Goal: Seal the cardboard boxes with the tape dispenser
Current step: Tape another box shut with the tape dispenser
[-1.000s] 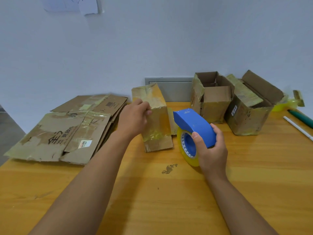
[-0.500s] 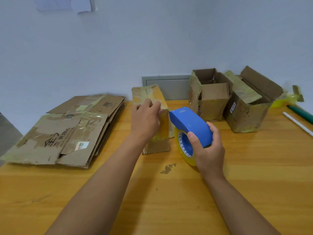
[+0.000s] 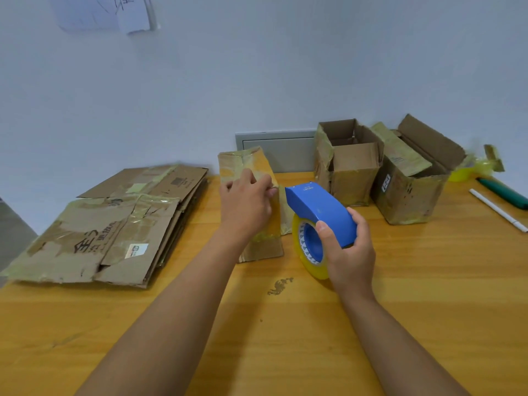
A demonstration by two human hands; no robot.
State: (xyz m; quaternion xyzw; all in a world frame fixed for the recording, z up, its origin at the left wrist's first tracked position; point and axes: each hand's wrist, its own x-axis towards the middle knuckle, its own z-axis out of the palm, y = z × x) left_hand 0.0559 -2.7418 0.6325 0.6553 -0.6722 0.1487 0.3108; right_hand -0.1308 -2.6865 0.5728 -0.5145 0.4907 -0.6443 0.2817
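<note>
Blue tape dispenser (image 3: 321,214) at frame centre, a little right, gripped by right hand (image 3: 347,250): fingers curled over the blue cover, thumb on the near side. Yellowish tape roll (image 3: 307,248) sits in it, blue hub, white ring with small blue print, too small to read. Small white brand lettering on the cover's front tip, unreadable. Roll's lower edge near or on the table (image 3: 285,338), cannot tell.

Just left of it, taped box (image 3: 258,201), standing upright at centre, wrapped in yellowed tape. Left hand (image 3: 245,205) on its upper part, fingers bent, fingertips at the box's right edge; cannot tell whether they pinch anything.

Upper right: two open boxes side by side, flaps up. Nearer-centre open box (image 3: 350,164), plain. Right open box (image 3: 411,181) has a small white label with dark characters on its front left corner, not legible.

Left: stack of flattened cardboard (image 3: 114,224), old tape over it. Top sheet has large dark Chinese characters, first looks like "全", plus a small white sticker. Sheet behind has a printed square code mark.

Far right edge: white pen (image 3: 498,210), dark green pen-like object (image 3: 504,192), crumpled yellow tape (image 3: 471,168) with a cardboard scrap. Grey panel (image 3: 274,150) on the wall behind the taped box. Paper (image 3: 105,12) on wall, upper left.
</note>
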